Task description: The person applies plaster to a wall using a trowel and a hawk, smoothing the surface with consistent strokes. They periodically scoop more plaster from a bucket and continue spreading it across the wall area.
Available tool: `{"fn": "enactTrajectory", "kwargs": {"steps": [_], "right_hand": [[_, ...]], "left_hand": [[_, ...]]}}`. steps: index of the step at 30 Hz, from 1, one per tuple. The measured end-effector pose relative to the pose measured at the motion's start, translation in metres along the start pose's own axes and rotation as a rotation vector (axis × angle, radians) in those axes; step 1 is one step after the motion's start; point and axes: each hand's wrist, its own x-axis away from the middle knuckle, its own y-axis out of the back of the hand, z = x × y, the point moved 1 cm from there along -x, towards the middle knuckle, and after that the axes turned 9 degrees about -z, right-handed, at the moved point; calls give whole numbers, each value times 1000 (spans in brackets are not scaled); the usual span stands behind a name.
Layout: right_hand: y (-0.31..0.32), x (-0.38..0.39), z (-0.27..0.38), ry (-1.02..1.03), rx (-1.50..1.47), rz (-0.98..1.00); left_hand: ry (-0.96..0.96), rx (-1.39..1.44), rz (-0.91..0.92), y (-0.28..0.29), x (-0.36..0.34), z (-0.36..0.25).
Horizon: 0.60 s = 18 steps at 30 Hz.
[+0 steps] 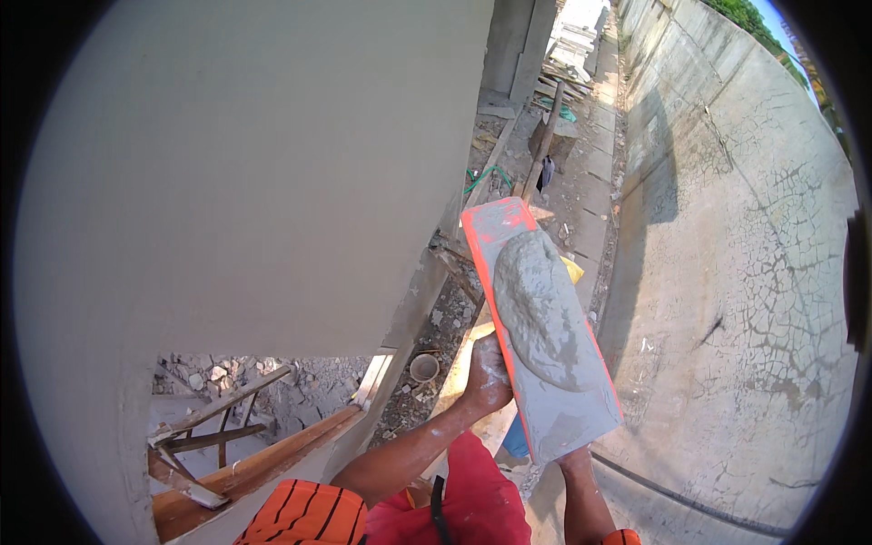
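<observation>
A long orange-red plastering float [572, 425] is held out before me, face up and slanting across the middle of the picture. Grey wet mortar [538, 304] lies in a thick mound on it, and smears cover much of the face. At the float's left edge, my left hand [490, 374] is closed on it, with the fingers hidden behind the board. My right hand [574, 459] is below the near end; only the wrist area shows, and the board hides its fingers. Grey specks mark my left hand and forearm.
A smooth grey plastered wall [272, 182] fills the left. A cracked concrete wall [727, 300] curves along the right. Between them, a narrow passage holds rubble, wooden poles [545, 145] and a bucket [424, 367]. Timber pieces [245, 472] lie in the opening at lower left.
</observation>
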Motion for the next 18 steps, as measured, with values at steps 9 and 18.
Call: {"fn": "enactTrajectory", "kwargs": {"steps": [9,18], "right_hand": [[105,-36,192,212,-68,-246],[143,-69,393,462,-977,17]], "left_hand": [[-325,-112,-89,-28,53,-295],[-282,196,-96,-34,131,-459]]}}
